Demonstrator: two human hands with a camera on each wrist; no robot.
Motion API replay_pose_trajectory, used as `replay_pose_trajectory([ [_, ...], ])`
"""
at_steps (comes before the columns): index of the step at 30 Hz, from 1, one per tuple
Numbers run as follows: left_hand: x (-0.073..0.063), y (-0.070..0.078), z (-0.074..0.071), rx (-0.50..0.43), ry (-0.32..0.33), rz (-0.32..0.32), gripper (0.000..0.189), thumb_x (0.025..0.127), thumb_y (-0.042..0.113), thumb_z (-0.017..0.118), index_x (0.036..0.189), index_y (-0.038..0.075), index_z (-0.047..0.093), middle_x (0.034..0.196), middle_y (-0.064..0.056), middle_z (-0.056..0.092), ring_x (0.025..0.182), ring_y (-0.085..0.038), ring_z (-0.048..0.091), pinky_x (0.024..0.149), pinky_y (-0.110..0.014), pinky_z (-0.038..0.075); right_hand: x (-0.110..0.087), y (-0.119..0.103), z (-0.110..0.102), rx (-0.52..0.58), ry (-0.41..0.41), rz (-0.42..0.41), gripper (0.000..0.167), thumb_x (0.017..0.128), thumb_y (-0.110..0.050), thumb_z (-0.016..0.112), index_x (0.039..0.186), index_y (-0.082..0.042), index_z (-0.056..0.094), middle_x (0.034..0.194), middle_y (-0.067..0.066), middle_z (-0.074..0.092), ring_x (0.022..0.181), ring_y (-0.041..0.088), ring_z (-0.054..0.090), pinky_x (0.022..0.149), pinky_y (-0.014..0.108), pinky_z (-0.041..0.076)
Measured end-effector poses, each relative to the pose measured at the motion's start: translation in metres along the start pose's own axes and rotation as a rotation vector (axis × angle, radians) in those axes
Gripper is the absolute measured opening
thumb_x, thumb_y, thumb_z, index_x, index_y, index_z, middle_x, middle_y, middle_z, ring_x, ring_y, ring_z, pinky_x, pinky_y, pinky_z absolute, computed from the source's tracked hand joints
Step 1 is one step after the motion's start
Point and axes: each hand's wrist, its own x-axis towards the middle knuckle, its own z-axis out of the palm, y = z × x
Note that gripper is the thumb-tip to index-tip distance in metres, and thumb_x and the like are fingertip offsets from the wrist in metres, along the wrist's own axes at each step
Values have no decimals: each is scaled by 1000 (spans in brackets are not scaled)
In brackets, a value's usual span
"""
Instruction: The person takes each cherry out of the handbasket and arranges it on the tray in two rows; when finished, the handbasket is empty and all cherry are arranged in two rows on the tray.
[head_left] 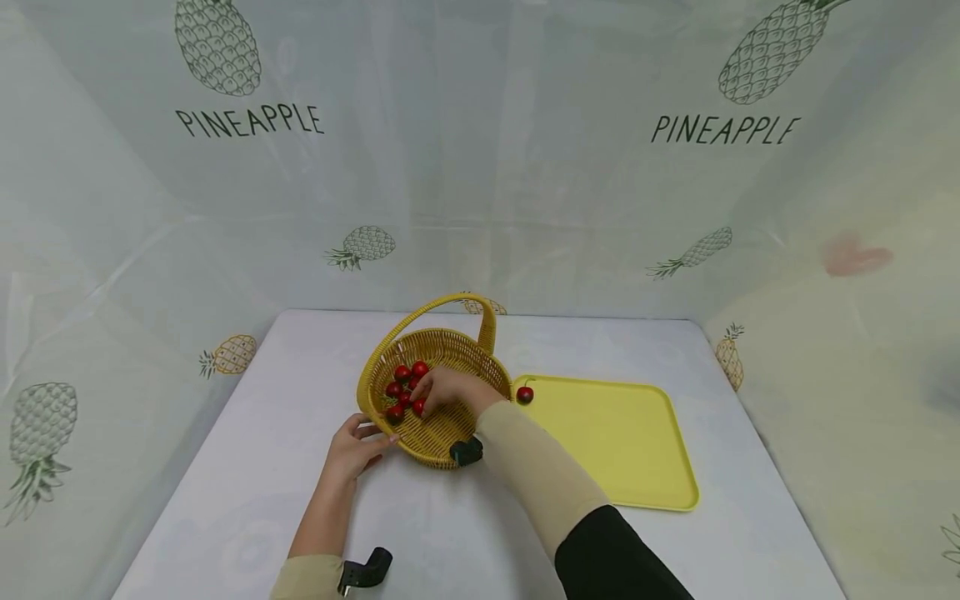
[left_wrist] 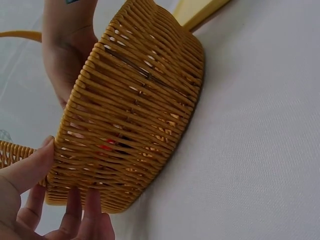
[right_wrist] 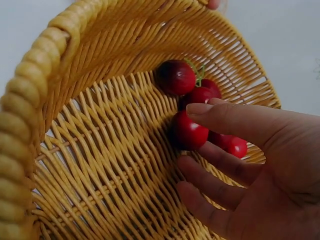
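Observation:
A yellow wicker basket with an arched handle stands on the white table. Several dark red cherries lie together in its left part. My left hand holds the basket's near left rim, thumb on the edge and fingers against the woven side. Inside the basket is my right hand. In the right wrist view its thumb and index finger pinch a cherry at the edge of the cluster. Another cherry with a green stem lies close by; the fingers partly hide others.
Right of the basket lies a flat yellow tray, with a single cherry at its upper left corner. My right forearm crosses over the tray's near left side. Behind the table hangs a pale sheet printed with pineapples.

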Motion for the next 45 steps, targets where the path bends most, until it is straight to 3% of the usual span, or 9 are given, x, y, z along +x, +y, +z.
replay_pose_trajectory([
  [8,1,0,-1,11,-10,9,52,79,12,82,122,2,55,119,-22,59,90,-25,61,77,-44,52,5,0,5,-23,-34,8,35,79,-6,81,112,-15,74,114,-3,63,92,11,50,80,24,45],
  [13,-2,2,-1,15,-11,10,54,78,12,83,122,1,54,120,-23,58,92,-26,61,78,-45,52,4,-2,6,8,-51,24,35,80,-2,79,113,-13,73,107,-2,63,83,11,51,75,24,47],
  [21,-5,4,-1,11,-17,16,53,80,11,82,123,0,53,122,-23,57,92,-25,61,79,-46,52,1,0,2,28,-52,20,34,82,0,77,113,-11,72,105,-1,63,81,11,53,80,28,51],
  [30,-5,4,1,23,-22,11,52,83,11,79,127,3,53,123,-22,57,97,-25,59,80,-42,52,-12,5,-8,13,-42,-20,32,82,0,77,112,-11,73,110,-4,62,86,11,50,76,24,48],
  [36,-7,4,-2,25,-28,10,54,82,13,80,128,4,51,124,-22,55,100,-26,58,82,-44,51,-24,5,-17,-19,-31,-46,33,84,-2,76,114,-13,73,116,-7,61,96,10,52,81,25,47],
  [45,-7,2,0,22,-32,10,56,82,15,80,129,3,51,125,-22,53,97,-23,59,81,-41,52,-42,11,-30,1,-21,-58,34,85,-4,75,117,-15,72,107,-7,64,98,11,57,80,27,50],
])
